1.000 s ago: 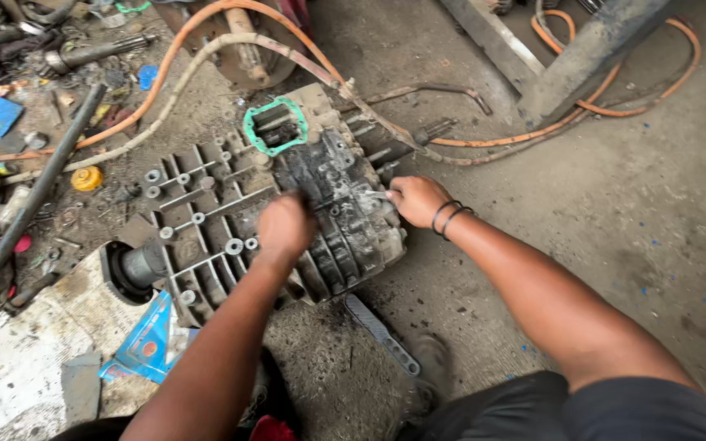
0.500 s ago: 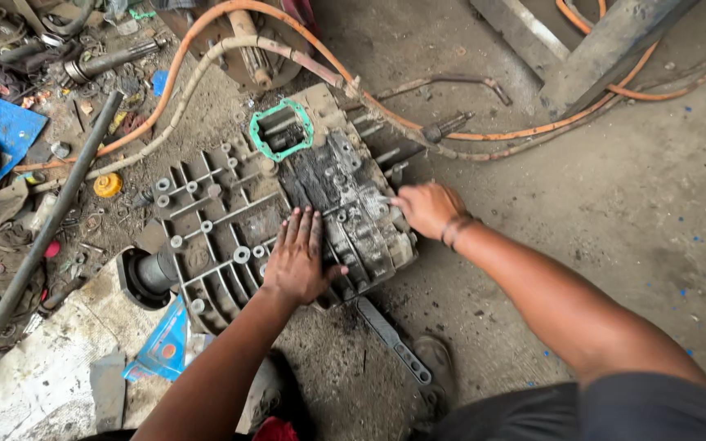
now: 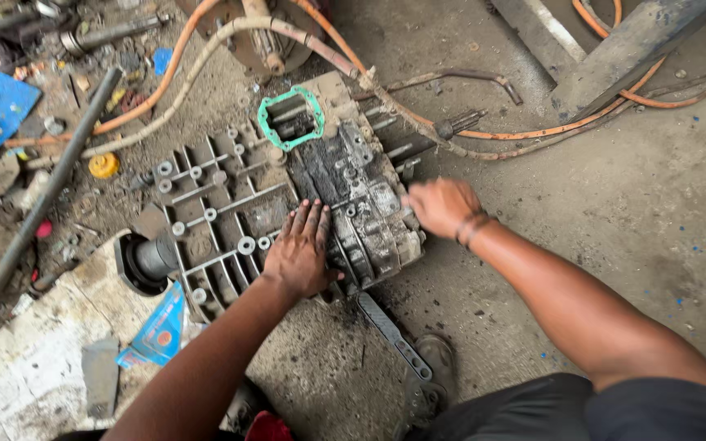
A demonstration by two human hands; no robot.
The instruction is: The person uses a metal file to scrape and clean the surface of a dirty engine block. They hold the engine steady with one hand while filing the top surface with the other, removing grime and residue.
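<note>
**Head view: two hands steady a greasy gearbox casing on the workshop floor**

Head view looks straight down on the gearbox casing (image 3: pixel 288 204), a ribbed grey metal housing lying flat on the dirty concrete floor (image 3: pixel 614 245), with a green gasket (image 3: pixel 290 119) around an opening on its upper end. The left hand (image 3: pixel 300 249) is pressed flat on the casing, fingers spread over the seam between the clean ribbed half and the dark, oily half; palm down, gripping nothing. The right hand (image 3: pixel 439 206) is at the casing's right edge, fingers curled toward the metal, but it is blurred and I cannot tell whether it has closed on anything.

Good form, as I judge it: keep that flat palm as the anchor so the heavy housing doesn't rock, and let the right hand work the edge evenly, since oil on that dark half makes slipping likely.

Around it: a flat metal bar (image 3: pixel 394 335) lies just below the casing, orange hose (image 3: pixel 533 131) runs past the top, a long steel pipe (image 3: pixel 34 212) and a blue packet (image 3: pixel 157 327) sit to the left.
</note>
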